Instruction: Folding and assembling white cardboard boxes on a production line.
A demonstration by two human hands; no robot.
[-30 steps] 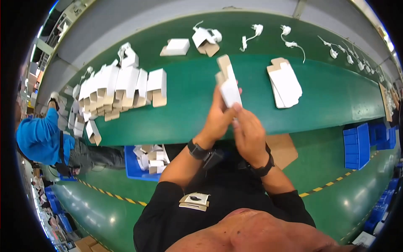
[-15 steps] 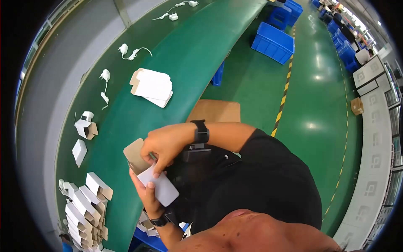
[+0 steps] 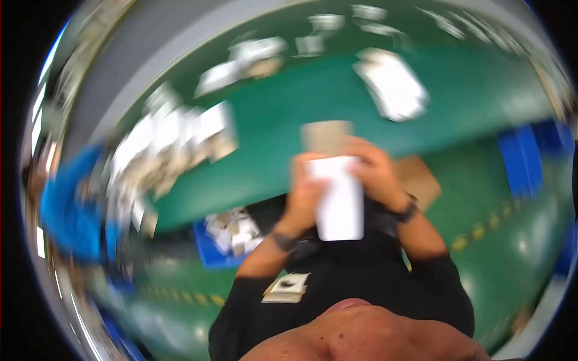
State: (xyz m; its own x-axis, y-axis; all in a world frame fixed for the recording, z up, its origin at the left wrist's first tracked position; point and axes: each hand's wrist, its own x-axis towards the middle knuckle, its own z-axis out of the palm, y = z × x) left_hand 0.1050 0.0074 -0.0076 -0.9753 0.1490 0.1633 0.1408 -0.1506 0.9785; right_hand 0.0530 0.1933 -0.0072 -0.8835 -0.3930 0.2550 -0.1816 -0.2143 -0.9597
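Observation:
Between my two hands, in front of my chest, is a white box (image 3: 339,207) with its brown inner flap (image 3: 326,137) sticking up at the far end. My left hand (image 3: 306,186) grips its left side, the thumb lying across the white face. Along the right edge, near the flap, my right hand (image 3: 374,171) closes on the same box. Motion smears the fingertips. Beyond my right hand, a stack of flat white cartons (image 3: 394,87) lies on the green table (image 3: 271,114).
Several white boxes (image 3: 174,135) stand crowded at the table's left. White chargers with cables (image 3: 325,24) lie along the far side. Below the table edge is a blue bin (image 3: 226,262) of white pieces. A cardboard box (image 3: 421,180) and blue crate (image 3: 521,162) are right; a person in blue (image 3: 72,207) is left.
The view has swung left, so the table now runs across it. The box has turned upright before me, and my right hand has shifted from its opening to its right side.

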